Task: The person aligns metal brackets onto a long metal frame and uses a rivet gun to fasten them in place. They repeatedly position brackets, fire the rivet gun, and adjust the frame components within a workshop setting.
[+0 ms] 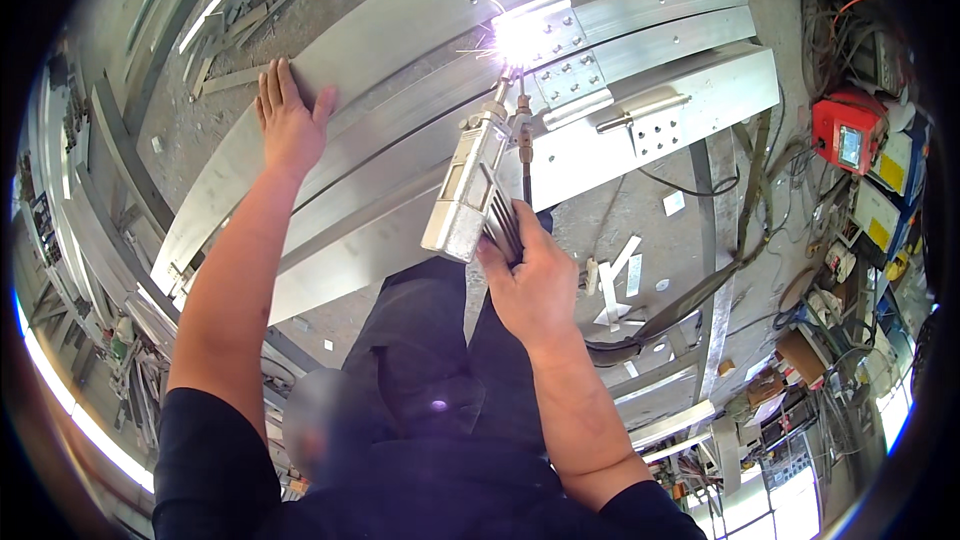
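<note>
My right hand point(532, 285) is wrapped around the grip of a handheld welding gun point(462, 185), a blocky silver tool with a thin nozzle and a wire feed tube point(525, 140) beside it. At its tip a bright purple-white glare point(518, 38) throws sparks and hides the spot beneath. The glare lies at the left edge of a hinge point(570, 80) with drilled leaves, set across long silver metal panels. My left hand point(293, 127) lies flat with fingers stretched on the far panel point(385, 30). Another hinge point(655, 125) sits on the near panel point(600, 155).
On the right stand a red machine with a small screen point(848, 135) and cluttered shelves. Dark cables point(700, 295) run across the floor there. Metal offcuts point(618, 280) lie near my legs, and long metal profiles point(120, 140) line the left side.
</note>
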A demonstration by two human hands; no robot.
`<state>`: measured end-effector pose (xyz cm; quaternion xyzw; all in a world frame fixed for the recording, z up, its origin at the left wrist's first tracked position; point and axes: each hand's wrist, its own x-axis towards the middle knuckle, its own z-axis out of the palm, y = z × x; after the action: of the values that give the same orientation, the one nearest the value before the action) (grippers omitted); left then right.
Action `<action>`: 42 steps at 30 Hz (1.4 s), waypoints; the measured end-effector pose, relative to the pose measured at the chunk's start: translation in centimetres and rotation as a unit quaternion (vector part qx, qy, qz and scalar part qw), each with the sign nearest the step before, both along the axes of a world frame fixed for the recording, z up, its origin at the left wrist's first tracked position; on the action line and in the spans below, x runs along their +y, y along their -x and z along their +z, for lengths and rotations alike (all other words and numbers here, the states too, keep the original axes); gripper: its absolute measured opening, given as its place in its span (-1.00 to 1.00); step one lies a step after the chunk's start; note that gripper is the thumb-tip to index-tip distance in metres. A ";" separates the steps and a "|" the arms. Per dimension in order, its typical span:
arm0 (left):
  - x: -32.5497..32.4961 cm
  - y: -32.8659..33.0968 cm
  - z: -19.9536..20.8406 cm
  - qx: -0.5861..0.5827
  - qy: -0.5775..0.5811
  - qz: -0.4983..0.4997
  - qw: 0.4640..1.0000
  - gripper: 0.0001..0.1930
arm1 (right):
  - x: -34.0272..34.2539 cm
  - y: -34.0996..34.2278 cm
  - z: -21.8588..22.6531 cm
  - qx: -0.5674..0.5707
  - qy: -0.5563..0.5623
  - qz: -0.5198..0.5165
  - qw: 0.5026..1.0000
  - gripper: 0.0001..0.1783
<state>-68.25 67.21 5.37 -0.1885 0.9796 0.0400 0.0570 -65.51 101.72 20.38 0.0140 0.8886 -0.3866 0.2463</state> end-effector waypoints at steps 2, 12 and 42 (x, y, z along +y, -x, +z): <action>0.1 -0.5 -0.6 -0.010 -0.005 0.011 1.000 -0.04 | -0.1 0.1 0.5 -0.018 -0.009 0.000 1.000 -0.41; 0.5 -0.1 -0.5 -0.041 0.011 0.020 0.999 -0.01 | 0.2 -0.7 0.3 -0.035 -0.016 -0.004 0.999 -0.40; 21.4 0.0 0.3 0.002 -0.052 0.092 0.994 0.00 | 23.9 24.9 -5.2 0.084 -0.206 -0.058 0.973 -0.52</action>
<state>-68.23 88.62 5.64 -0.2742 0.9549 0.0966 0.0609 -90.45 125.58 15.18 0.0833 0.9644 -0.2083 0.1397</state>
